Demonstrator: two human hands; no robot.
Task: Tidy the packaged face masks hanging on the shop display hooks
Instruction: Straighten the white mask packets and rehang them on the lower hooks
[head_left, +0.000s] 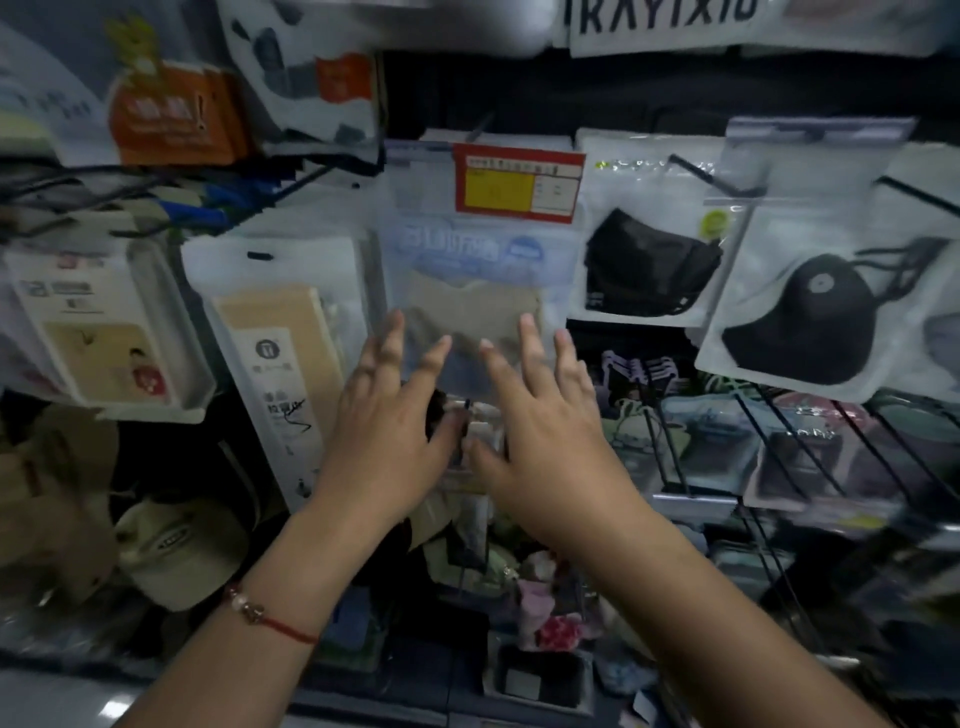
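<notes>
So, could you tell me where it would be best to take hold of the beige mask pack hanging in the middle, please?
Probably its lower side edges, from the front and below. The beige mask pack hangs flat and facing outward, its top covered by the red and yellow price tag. The left hand and right hand already lie open against its lower half, so thumbs could pinch there.

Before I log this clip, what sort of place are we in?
Most likely a small shop's accessories display. Packaged face masks hang on hooks, such as the black mask packet; a red and yellow price tag sits above the beige mask packet, and caps such as the beige cap lie below.
</notes>
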